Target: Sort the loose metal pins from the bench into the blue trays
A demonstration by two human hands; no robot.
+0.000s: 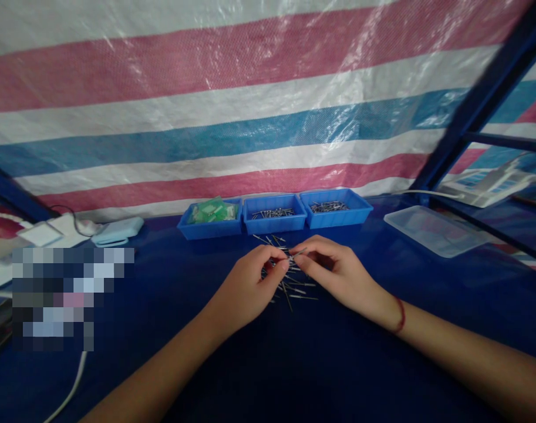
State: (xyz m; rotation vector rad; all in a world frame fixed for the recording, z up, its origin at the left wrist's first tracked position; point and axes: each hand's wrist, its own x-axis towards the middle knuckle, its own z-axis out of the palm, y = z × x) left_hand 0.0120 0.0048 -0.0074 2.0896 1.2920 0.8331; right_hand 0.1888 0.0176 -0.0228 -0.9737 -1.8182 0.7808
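My left hand and my right hand meet over the middle of the blue table, with thumbs and forefingers pinched together. Between their fingertips is a thin metal pin, one end pointing up to the right past my right thumb. I cannot make out its other end. Under and around the hands lies a loose pile of similar metal pins, silver and brownish, pointing every way. My left hand covers part of this pile.
Behind the pile stand three blue trays: one with green packets, a middle tray and a right tray, both holding metal pins. A clear plastic lid lies at right. A light blue case and white cable are at left.
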